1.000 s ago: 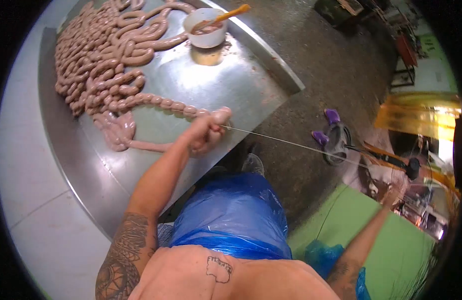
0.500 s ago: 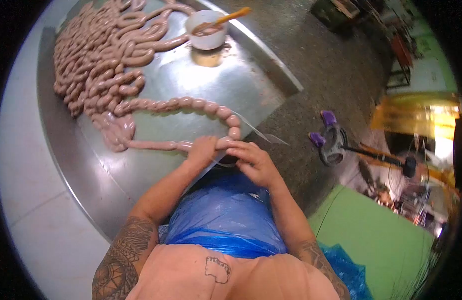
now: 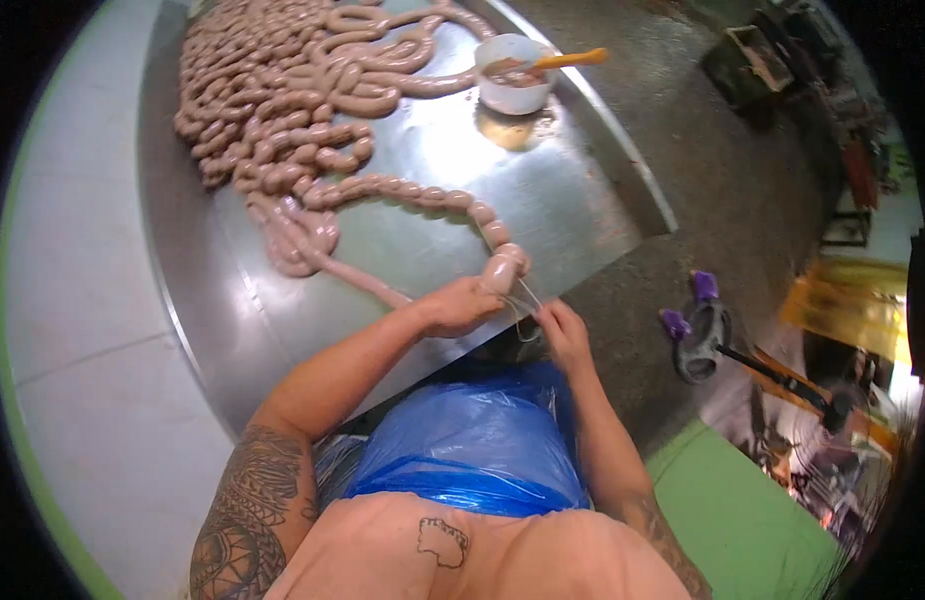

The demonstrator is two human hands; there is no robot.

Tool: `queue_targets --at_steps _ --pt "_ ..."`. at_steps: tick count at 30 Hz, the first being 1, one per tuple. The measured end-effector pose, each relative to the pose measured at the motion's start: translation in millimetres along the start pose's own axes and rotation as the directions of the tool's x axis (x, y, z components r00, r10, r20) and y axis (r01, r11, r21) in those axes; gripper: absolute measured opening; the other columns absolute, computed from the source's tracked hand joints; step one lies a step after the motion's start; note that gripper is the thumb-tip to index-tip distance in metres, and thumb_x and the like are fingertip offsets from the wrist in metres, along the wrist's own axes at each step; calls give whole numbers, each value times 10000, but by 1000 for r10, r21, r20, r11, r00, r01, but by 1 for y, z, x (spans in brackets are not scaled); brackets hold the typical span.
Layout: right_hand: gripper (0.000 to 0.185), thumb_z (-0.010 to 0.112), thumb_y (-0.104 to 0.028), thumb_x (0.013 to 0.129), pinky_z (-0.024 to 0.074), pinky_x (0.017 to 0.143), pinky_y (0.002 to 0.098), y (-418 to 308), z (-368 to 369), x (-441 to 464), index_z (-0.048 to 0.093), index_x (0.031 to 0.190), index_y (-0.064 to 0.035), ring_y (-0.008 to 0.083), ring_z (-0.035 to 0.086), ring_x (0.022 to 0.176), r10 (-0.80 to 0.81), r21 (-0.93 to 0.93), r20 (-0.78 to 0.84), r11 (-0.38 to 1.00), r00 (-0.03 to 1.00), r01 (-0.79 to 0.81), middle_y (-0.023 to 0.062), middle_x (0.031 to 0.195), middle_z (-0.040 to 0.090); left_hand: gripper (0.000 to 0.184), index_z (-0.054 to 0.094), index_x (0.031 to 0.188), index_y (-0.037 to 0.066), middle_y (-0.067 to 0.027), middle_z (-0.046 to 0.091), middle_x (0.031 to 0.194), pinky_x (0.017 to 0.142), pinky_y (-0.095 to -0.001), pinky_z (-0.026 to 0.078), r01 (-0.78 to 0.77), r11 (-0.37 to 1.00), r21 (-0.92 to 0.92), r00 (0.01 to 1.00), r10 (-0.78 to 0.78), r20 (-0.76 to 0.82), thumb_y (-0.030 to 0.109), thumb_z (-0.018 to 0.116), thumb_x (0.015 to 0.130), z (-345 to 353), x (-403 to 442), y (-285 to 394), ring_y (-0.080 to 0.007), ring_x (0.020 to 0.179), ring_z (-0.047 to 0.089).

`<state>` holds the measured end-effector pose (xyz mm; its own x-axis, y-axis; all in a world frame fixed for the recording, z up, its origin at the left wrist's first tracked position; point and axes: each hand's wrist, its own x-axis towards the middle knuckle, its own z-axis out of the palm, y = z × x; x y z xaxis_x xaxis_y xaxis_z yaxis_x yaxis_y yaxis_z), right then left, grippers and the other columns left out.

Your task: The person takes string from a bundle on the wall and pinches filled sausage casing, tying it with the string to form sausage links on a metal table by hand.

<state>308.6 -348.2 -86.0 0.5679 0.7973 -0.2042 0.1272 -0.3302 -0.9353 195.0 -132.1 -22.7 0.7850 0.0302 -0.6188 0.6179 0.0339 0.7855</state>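
My left hand point(image 3: 461, 308) is closed around the sausage casing near the table's front edge. A plump sausage link point(image 3: 501, 272) bulges out past its fingers. From there a chain of short tied links point(image 3: 423, 193) curves back to the large pile of sausage point(image 3: 253, 95). On the other side of the hand, an untied length of sausage point(image 3: 363, 282) runs to the pile. A thin pale string point(image 3: 531, 292) stretches from the link to my right hand point(image 3: 565, 335), whose fingers pinch it; a loop of it hangs between the hands.
The metal table point(image 3: 423, 145) has a raised rim along its far right side. A white tub point(image 3: 513, 90) with an orange-handled utensil point(image 3: 573, 59) stands on it. Off the table, to the right, are a grey stand with purple parts point(image 3: 701, 340) and a green panel point(image 3: 738, 510).
My right hand has left the sausage and moved away to the right, drawing the string out. The left hand now grips the casing just behind a link. The camera view has shifted.
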Motion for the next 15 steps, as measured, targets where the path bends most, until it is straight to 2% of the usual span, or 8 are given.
queue_targets --at_steps 4,5,7,10,12,13,14,15 --pt "222 554 -121 895 479 835 368 15 -141 -195 665 1059 -21 305 619 936 97 -583 -195 789 976 -195 154 991 650 281 647 913 -7 -85 620 818 708 -316 447 184 981 65 979 -189 72 236 534 830 -8 27 -17 -185 774 549" --pt "242 502 -135 918 479 839 360 53 -193 -274 660 1072 -37 278 619 945 131 -478 -435 805 891 -352 135 1006 658 281 647 913 -7 -85 620 818 708 -316 447 166 984 64 979 -172 105 236 534 830 -14 32 -20 -185 774 549" --pt "257 446 -150 943 494 807 366 63 -277 -426 647 1068 -49 241 624 909 288 116 -941 771 180 -626 97 1012 663 199 630 798 14 -70 590 775 626 -297 437 362 814 -454 932 -301 203 190 538 807 -23 42 -29 -164 705 537" --pt "244 449 -141 942 499 798 366 24 -255 -470 642 1051 -39 238 623 881 168 -5 -979 533 112 -846 95 996 670 164 583 695 53 -47 553 699 510 -280 400 298 799 -522 949 -189 252 150 512 806 -11 56 -54 -139 582 497" --pt "211 455 -118 930 493 794 349 17 -211 -436 629 1010 -29 263 628 862 250 -429 -798 404 549 -808 118 967 679 181 565 673 66 -33 536 669 474 -267 376 366 769 -525 927 -255 274 155 501 817 -15 52 -49 -127 538 473" --pt "195 462 -104 920 489 793 347 60 -216 -486 623 1000 -28 287 630 860 113 -539 -804 276 583 -796 143 954 677 202 548 652 78 -20 520 638 438 -255 352 418 740 -527 908 -315 278 159 491 829 -25 50 -43 -114 495 450" --pt "180 470 -89 910 484 792 344 102 -222 -537 618 990 -26 310 632 858 -26 -605 -795 120 606 -787 167 941 675 186 545 678 66 -23 505 641 422 -264 358 443 645 -622 896 -299 328 171 488 820 -36 56 -57 -121 501 463" --pt "162 484 -77 900 483 784 351 84 -209 -527 616 982 -31 301 620 834 92 -360 -914 272 396 -892 151 914 662 177 542 703 55 -26 490 644 405 -272 364 455 536 -711 890 -276 362 184 485 811 -51 60 -75 -128 508 477"
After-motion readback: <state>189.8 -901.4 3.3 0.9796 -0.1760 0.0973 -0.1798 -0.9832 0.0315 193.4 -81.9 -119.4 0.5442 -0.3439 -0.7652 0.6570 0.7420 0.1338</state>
